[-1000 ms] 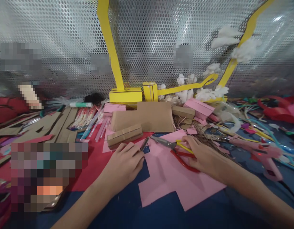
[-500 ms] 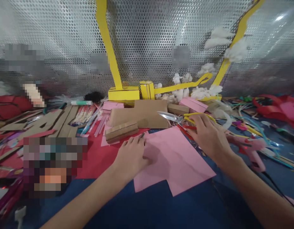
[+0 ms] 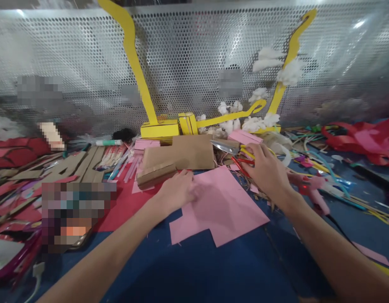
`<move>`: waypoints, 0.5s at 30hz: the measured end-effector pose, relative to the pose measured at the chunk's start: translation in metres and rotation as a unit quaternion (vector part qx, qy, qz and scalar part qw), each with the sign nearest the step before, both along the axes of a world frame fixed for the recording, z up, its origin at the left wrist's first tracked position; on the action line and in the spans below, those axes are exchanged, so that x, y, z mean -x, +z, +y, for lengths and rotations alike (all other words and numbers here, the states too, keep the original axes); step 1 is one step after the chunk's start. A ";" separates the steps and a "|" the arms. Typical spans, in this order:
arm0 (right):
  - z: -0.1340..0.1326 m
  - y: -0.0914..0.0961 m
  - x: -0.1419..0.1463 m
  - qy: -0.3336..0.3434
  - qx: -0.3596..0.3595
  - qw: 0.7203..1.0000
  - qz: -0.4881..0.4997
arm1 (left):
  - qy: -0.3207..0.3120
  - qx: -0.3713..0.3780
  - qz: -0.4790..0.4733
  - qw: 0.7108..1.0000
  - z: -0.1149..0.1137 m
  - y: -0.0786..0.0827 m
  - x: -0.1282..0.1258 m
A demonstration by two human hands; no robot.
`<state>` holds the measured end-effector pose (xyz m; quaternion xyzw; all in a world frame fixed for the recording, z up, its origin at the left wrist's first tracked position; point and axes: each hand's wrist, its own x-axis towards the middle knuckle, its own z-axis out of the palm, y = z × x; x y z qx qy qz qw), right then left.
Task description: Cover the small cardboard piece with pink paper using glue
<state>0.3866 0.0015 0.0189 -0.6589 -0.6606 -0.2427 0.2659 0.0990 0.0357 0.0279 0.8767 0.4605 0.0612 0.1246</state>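
My right hand (image 3: 268,172) grips a pair of scissors (image 3: 225,147) with yellow and red handles, its metal blades pointing left over the cardboard. A pink sheet of paper (image 3: 232,202) with stepped cut edges lies below and between my hands. At its upper left side is my left hand (image 3: 175,191), palm down. Its fingers are curled and smeared by motion, so their hold is unclear. Just behind that hand lie a narrow cardboard box (image 3: 156,174) and a flat brown cardboard piece (image 3: 193,151). Red paper (image 3: 125,206) sticks out beneath my left forearm.
Yellow paper-covered shapes (image 3: 159,129) stand along a perforated metal screen (image 3: 188,63), with white cotton-like tufts (image 3: 291,72) at right. A pink glue gun (image 3: 314,189) with a cord lies right of my right hand. Cardboard strips (image 3: 83,164) and scraps crowd the left.
The view has shifted, showing more of the screen's top. My left hand's fingers have moved and blurred over the paper's edge. My right hand still holds the scissors.
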 end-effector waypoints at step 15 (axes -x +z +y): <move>-0.004 0.002 0.003 0.002 0.009 1.000 0.023 | 0.019 0.098 0.074 0.992 0.052 0.027 -0.053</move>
